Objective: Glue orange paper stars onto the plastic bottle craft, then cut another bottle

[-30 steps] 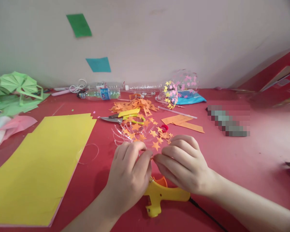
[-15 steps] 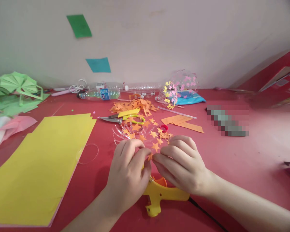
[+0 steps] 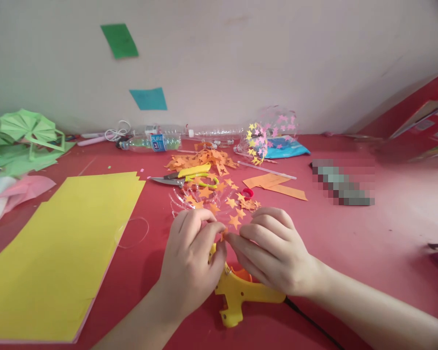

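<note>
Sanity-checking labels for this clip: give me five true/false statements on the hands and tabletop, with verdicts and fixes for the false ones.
1. The fingertips of the left hand and right hand are at one small orange star. True.
2. The yellow glue gun is gripped in the right hand. False: it lies on the red table.
3. The yellow paper lies to the left of both hands. True.
4. The bottle with the blue label stands upright. False: it lies on its side near the wall.
5. The red ring is to the right of the scissors. True.
</note>
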`<state>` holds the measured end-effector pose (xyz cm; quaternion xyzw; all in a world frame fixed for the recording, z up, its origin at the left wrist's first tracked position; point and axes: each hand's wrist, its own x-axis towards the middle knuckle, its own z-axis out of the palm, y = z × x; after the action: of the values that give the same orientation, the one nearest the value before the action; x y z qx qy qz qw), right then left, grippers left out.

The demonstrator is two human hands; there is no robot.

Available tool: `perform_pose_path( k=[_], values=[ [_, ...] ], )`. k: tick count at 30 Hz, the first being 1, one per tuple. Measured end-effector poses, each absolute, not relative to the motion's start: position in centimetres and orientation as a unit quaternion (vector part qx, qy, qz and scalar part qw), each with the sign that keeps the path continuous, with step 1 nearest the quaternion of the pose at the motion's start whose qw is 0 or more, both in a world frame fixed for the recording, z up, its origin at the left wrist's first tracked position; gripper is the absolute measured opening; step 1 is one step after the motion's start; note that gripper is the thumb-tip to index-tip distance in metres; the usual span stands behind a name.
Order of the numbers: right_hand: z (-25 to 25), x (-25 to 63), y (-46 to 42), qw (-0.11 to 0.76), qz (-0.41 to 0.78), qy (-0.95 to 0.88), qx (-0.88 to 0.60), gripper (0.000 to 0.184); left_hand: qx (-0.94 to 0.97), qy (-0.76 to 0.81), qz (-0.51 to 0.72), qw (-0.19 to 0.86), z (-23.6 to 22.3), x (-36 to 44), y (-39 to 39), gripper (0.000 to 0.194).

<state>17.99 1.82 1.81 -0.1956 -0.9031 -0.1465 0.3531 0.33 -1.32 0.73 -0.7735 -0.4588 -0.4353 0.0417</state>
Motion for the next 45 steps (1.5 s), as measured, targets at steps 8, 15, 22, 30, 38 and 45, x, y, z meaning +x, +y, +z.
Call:
perform_pose_path(
  k=[8, 15, 22, 30, 38, 45],
  values=[
    [2.0, 18.1, 1.8, 0.355, -0.13, -0.904, -0.202, 0.016, -0.772, -0.465, -0.431, 0.048, 0.7, 0.3, -1.1, 0.017],
    [3.5, 18.8, 2.0, 0.399, -0.124, -0.877, -0.236, 0.019, -0.773, -0.471, -0.419, 0.075, 1.1, -0.1, -0.9, 0.014],
    [5.0, 19.5, 2.4, 0.425, -0.146, -0.856, -0.255, 0.019, -0.777, -0.461, -0.425, 0.062, 1.6, -0.7, -1.3, 0.028],
    [5.0, 22.8, 5.3, 0.247, -0.022, -0.867, -0.432, 0.011, -0.71, -0.48, -0.515, 0.011, 1.9, -2.3, -0.3, 0.006],
    [2.3, 20.6, 3.8, 0.18, 0.24, -0.802, -0.516, 0.026, -0.449, -0.571, -0.599, -0.337, 0.2, -4.5, 2.5, 0.037],
    [2.0, 17.0, 4.1, 0.313, 0.504, -0.643, -0.484, 0.034, -0.363, -0.55, -0.586, -0.472, -0.1, -4.0, 2.7, 0.042]
  ],
)
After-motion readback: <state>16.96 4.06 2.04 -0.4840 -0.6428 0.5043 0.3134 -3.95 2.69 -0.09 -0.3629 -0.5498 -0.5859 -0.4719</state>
